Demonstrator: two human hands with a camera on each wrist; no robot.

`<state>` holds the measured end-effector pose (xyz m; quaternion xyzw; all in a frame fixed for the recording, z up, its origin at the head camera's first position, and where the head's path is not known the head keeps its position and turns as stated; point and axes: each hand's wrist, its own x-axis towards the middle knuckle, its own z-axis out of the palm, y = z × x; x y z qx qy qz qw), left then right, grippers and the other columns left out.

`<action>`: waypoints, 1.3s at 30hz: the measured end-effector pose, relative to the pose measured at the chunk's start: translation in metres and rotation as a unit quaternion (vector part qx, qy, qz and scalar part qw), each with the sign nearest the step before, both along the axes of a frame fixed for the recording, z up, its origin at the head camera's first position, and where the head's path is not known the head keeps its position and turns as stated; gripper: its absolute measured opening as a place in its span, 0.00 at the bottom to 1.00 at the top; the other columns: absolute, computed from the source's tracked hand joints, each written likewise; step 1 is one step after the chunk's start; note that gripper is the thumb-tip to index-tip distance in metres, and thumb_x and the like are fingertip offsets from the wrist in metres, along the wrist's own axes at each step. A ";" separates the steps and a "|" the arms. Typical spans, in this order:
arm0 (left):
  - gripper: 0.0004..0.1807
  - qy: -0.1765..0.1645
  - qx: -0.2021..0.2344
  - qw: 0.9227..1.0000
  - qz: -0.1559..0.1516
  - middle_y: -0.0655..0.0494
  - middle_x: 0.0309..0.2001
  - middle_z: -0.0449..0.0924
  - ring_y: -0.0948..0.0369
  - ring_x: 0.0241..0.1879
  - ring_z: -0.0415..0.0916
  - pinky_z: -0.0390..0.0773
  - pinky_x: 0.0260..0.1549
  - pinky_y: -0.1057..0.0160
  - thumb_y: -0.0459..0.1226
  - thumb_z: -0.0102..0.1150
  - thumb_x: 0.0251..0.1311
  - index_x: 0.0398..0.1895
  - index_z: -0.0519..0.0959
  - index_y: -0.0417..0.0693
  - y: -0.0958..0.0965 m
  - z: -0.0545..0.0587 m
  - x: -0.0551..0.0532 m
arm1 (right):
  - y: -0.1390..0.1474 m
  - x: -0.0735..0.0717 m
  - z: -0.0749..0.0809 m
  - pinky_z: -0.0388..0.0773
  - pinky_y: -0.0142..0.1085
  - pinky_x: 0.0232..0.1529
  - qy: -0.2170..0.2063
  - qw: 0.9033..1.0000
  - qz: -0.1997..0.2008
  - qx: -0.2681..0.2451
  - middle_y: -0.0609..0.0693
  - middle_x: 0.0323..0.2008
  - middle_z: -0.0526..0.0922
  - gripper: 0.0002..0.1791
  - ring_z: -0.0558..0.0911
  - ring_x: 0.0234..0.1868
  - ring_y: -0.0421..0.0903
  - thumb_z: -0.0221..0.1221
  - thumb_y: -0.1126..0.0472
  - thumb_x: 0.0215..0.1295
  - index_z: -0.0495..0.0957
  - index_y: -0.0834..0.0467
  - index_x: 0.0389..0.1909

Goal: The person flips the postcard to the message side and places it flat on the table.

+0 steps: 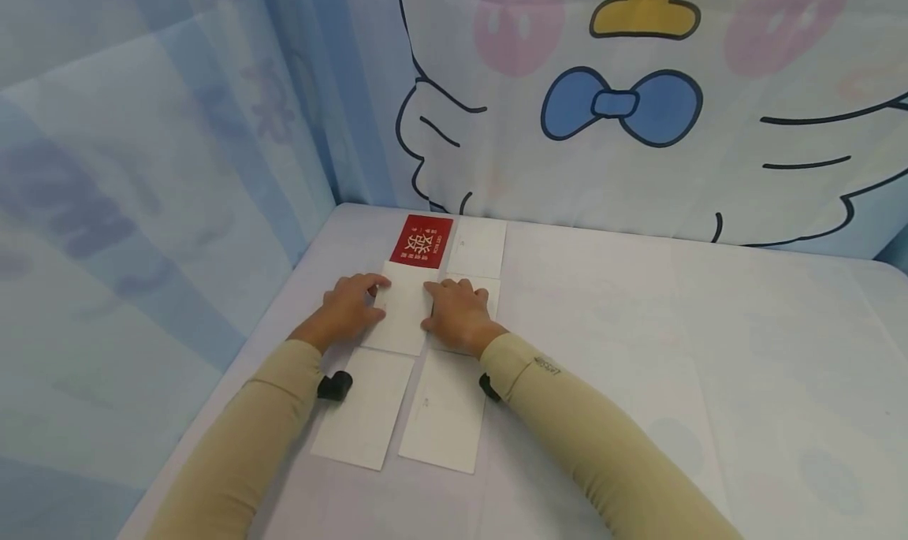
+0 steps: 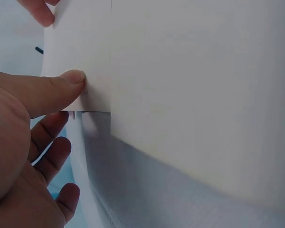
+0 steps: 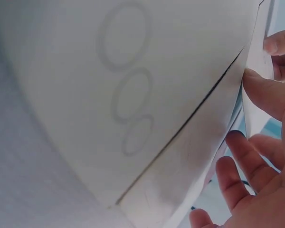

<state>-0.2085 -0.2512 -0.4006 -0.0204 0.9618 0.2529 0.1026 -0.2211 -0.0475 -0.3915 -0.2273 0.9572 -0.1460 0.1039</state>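
A white card (image 1: 400, 311) lies between both hands, just below a red card (image 1: 422, 241) printed with a large light-coloured character. At its left edge my left hand (image 1: 349, 307) holds it; in the left wrist view the thumb (image 2: 69, 88) lies on its face, with the other fingers below the edge. My right hand (image 1: 457, 313) grips the opposite edge, its thumb (image 3: 261, 90) at the border in the right wrist view. Beneath the right hand, a second white card (image 1: 489, 294) is partly hidden.
More white cards complete two columns: one (image 1: 477, 248) right of the red card, one (image 1: 363, 408) at lower left, and one (image 1: 448, 414) with small faint marks at lower right. They lie on a pale tabletop (image 1: 603, 366). Patterned curtains (image 1: 454, 154) border its back and left.
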 end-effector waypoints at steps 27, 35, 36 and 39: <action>0.30 -0.048 0.000 0.999 0.002 0.41 0.72 0.63 0.41 0.70 0.57 0.59 0.65 0.34 0.38 0.61 0.67 0.72 0.69 0.50 -0.002 0.002 0.002 | 0.001 -0.002 -0.003 0.68 0.51 0.54 -0.018 1.000 0.022 0.005 0.50 0.60 0.80 0.31 0.71 0.54 0.51 0.64 0.49 0.67 0.72 0.49 0.70; 0.30 -0.057 0.003 0.998 0.011 0.43 0.73 0.62 0.41 0.71 0.56 0.59 0.65 0.35 0.39 0.62 0.67 0.72 0.68 0.52 -0.003 -0.001 0.000 | 0.000 -0.001 0.001 0.67 0.52 0.55 -0.024 0.999 0.022 0.013 0.50 0.60 0.80 0.30 0.71 0.54 0.52 0.64 0.50 0.67 0.72 0.50 0.69; 0.30 -0.058 0.004 0.998 0.012 0.43 0.73 0.62 0.42 0.72 0.56 0.59 0.65 0.35 0.39 0.62 0.67 0.72 0.68 0.52 -0.003 -0.001 0.000 | 0.000 0.000 0.001 0.67 0.52 0.55 -0.026 0.999 0.022 0.012 0.51 0.60 0.80 0.30 0.71 0.54 0.52 0.64 0.50 0.67 0.72 0.50 0.69; 0.30 -0.059 0.001 0.998 0.011 0.43 0.73 0.62 0.42 0.72 0.56 0.59 0.65 0.35 0.39 0.62 0.67 0.72 0.68 0.52 -0.002 0.000 0.000 | 0.000 0.001 0.003 0.67 0.51 0.55 -0.030 0.999 0.020 0.012 0.50 0.61 0.79 0.30 0.71 0.54 0.51 0.64 0.50 0.68 0.72 0.50 0.69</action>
